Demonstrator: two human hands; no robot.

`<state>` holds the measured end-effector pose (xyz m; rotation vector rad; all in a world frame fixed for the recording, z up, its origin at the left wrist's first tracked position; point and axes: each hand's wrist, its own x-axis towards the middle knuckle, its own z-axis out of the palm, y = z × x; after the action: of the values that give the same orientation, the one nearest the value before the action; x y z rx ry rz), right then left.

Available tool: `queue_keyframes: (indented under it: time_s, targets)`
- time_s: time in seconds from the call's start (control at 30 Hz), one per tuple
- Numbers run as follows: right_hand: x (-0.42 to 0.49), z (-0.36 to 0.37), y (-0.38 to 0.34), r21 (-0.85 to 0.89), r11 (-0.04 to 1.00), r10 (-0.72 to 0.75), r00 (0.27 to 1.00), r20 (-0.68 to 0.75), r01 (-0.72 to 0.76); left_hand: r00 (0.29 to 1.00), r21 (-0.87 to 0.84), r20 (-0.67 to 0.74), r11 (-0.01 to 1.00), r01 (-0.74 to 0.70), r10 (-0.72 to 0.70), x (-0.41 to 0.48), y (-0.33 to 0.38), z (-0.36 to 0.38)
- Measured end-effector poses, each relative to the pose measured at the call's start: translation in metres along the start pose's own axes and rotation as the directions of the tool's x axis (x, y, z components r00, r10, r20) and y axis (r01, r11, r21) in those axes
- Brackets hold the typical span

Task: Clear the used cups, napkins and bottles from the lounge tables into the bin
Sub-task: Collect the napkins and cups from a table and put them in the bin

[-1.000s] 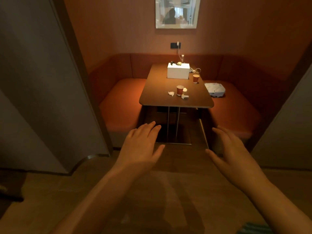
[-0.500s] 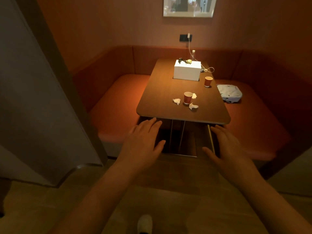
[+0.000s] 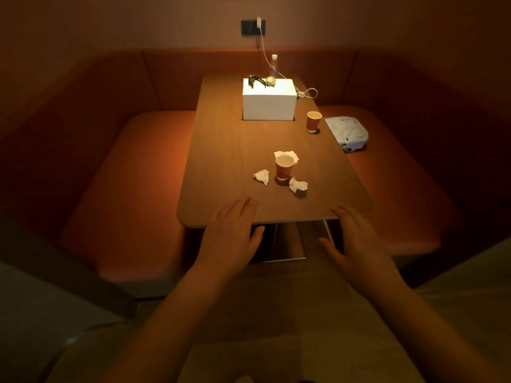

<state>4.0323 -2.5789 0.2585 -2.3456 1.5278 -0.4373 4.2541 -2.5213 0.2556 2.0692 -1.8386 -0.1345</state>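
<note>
Facing near short end of lounge table (image 3: 229, 150). Left hand (image 3: 232, 233) and right hand (image 3: 356, 239) out flat, palms down, fingers straight, grasping nothing; fingertips at the table's near edge, contact impossible to confirm. Straight ahead, between the two hands and further up the tabletop: red paper cup (image 3: 284, 167), upright, mouth up, long axis vertical. Around it three crumpled napkins: left napkin (image 3: 261, 176) just beside the base, right napkin (image 3: 298, 185) touching or nearly touching the base, rear napkin (image 3: 293, 155) tucked behind the rim. Cluster a little nearer to the left fingertips than the right; judged a forward reach, then a side-on wrap round the cup wall. Second cup (image 3: 313, 122) well beyond, by the right edge, likely right-hand work. Bottle (image 3: 273, 63) at the far end behind white box (image 3: 268, 102), the longest reach. Pale bag (image 3: 348, 132) on right bench (image 3: 401, 189), not obviously rubbish. No bin in view. Clearing not yet begun.
</note>
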Motion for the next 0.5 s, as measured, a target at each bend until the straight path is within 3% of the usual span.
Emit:
queue_keyframes:
  time_s: [0.2, 0.37, 0.5]
  targets:
    - [0.090, 0.030, 0.034, 0.024, 0.996, 0.078, 0.994, 0.072, -0.080, 0.996, -0.051, 0.086, 0.999, 0.008, -0.004, 0.094, -0.038, 0.042]
    - [0.174, 0.068, 0.072, 0.063, 0.990, 0.113, 0.981, 0.159, -0.125, 0.999, -0.082, -0.037, 0.996, -0.023, 0.020, 0.164, -0.065, 0.095]
    - [0.234, 0.095, 0.104, 0.063, 0.990, 0.114, 0.970, 0.214, -0.130, 0.999, -0.027, -0.002, 0.999, -0.033, 0.033, 0.215, -0.079, 0.131]
